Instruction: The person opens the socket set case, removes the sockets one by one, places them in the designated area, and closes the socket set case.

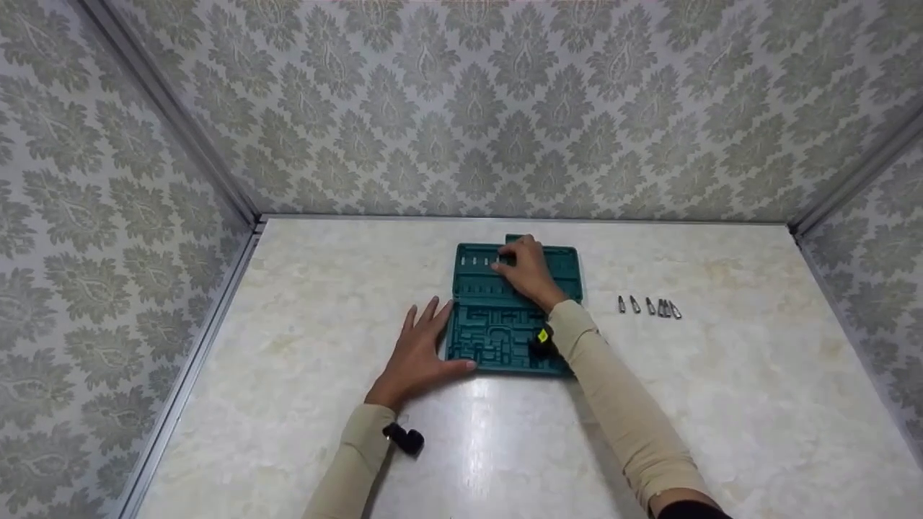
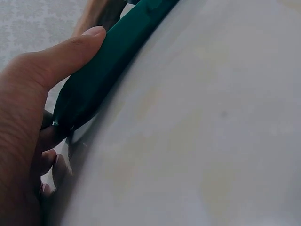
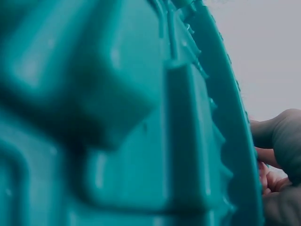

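An open green plastic tool case (image 1: 497,346) lies on the table, its moulded compartments facing up. My left hand (image 1: 420,353) rests along its left side, fingers straight and spread, with the thumb on the front edge. In the left wrist view that thumb touches the case's green side wall (image 2: 101,70). My right hand (image 1: 530,268) reaches over the back half, thumb and forefinger pinching a small metal bit (image 1: 497,260) at the row of slots. Several similar silver bits (image 1: 474,261) stand to its left. The fingertips partly hide the pinched bit.
Several pointed metal pieces (image 1: 635,305) lie in a loose row on the table, right of the case. A green tab (image 1: 513,237) sticks out behind the case. Patterned walls (image 1: 476,108) close off the table's back and sides.
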Tool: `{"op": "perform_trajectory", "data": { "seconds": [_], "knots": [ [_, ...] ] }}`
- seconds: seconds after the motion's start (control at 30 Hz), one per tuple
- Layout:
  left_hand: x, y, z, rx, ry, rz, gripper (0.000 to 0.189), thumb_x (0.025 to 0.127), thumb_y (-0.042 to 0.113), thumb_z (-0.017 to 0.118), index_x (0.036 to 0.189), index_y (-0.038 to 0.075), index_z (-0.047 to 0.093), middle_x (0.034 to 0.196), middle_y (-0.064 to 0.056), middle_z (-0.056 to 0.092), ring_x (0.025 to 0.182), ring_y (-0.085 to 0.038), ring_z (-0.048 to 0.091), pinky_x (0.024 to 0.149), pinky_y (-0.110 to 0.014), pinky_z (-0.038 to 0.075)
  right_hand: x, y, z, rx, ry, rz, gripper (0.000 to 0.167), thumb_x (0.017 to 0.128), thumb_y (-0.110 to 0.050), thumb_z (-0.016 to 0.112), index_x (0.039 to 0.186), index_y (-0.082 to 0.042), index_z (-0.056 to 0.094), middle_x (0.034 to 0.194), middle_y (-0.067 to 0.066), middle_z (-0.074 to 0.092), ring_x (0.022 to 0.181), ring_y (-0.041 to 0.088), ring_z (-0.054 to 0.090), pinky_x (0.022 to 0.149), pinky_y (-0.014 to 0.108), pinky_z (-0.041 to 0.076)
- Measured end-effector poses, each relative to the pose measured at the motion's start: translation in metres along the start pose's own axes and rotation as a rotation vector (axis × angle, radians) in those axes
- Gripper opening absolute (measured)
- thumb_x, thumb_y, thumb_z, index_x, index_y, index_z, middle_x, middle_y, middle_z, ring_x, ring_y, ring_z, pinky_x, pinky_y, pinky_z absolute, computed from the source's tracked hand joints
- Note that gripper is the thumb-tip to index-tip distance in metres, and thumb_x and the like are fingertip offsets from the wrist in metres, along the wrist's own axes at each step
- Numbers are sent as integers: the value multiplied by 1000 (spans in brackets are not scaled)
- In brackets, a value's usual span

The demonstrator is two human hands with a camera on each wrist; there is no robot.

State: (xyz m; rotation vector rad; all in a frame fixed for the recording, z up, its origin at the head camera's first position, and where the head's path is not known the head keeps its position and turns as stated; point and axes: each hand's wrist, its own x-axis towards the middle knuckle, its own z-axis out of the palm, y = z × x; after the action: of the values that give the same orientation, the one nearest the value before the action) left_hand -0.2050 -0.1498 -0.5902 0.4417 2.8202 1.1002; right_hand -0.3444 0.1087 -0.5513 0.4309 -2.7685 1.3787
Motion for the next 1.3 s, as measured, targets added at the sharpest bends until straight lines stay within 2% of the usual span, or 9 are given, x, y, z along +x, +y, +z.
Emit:
{"op": "perform_trajectory", "data": {
  "seconds": [0.1,0.3,0.57,0.67,0.77,0.93,1.03,1.2,1.3],
  "knots": [
    [-2,0,1,-1,-4,2,128,78,85,77,178,26,24,184,-7,16,171,-38,0,136,-62,10,-2,2,1,25,12,10,35,106,-11,76,135,7,71,134,24,58,126,39,53,112,55,46],
    [-1,3,0,-16,1,-2,127,78,83,79,178,26,25,184,-7,15,170,-39,-1,135,-64,10,-4,7,-1,126,57,-18,24,103,-2,75,126,6,73,127,23,62,118,38,60,107,53,50],
    [-2,3,1,-9,-6,10,127,78,86,76,178,28,24,185,-5,15,171,-36,-1,135,-63,9,-8,9,1,115,100,-66,16,103,0,75,117,8,77,115,24,67,108,40,63,99,56,54],
    [-2,4,2,-10,-4,-2,127,78,87,76,178,30,23,185,-4,14,171,-36,-2,135,-64,11,-6,9,1,143,129,-62,13,104,-2,75,114,6,79,113,23,69,105,36,65,97,52,55],
    [-2,4,1,-17,3,-9,127,77,87,77,178,31,23,185,-3,14,171,-36,-3,135,-64,11,-3,10,-3,250,149,-33,14,104,-6,76,113,4,81,112,19,73,102,28,66,93,43,56],
    [1,3,2,-16,5,14,127,78,86,76,178,30,23,185,-4,15,171,-35,-2,135,-64,10,-7,14,-25,424,151,8,18,105,-13,77,115,1,81,111,12,76,96,19,66,86,31,54],
    [1,3,1,-12,2,25,127,78,86,77,178,27,24,185,-7,16,171,-34,0,136,-61,7,-16,16,-43,427,138,8,20,106,-16,77,117,0,80,112,10,75,97,21,66,85,30,56],
    [0,0,1,-12,-2,22,129,77,86,77,178,25,24,185,-8,15,171,-36,-2,136,-62,6,-37,18,-72,435,140,-10,24,106,-17,77,119,4,79,111,17,76,103,39,70,87,39,59],
    [-1,1,1,-18,-13,9,129,77,87,77,178,28,22,185,-6,13,171,-35,-5,136,-63,7,-51,22,-87,431,154,-9,27,106,-16,77,119,7,77,110,20,77,103,38,72,90,41,61]
  ]
}}
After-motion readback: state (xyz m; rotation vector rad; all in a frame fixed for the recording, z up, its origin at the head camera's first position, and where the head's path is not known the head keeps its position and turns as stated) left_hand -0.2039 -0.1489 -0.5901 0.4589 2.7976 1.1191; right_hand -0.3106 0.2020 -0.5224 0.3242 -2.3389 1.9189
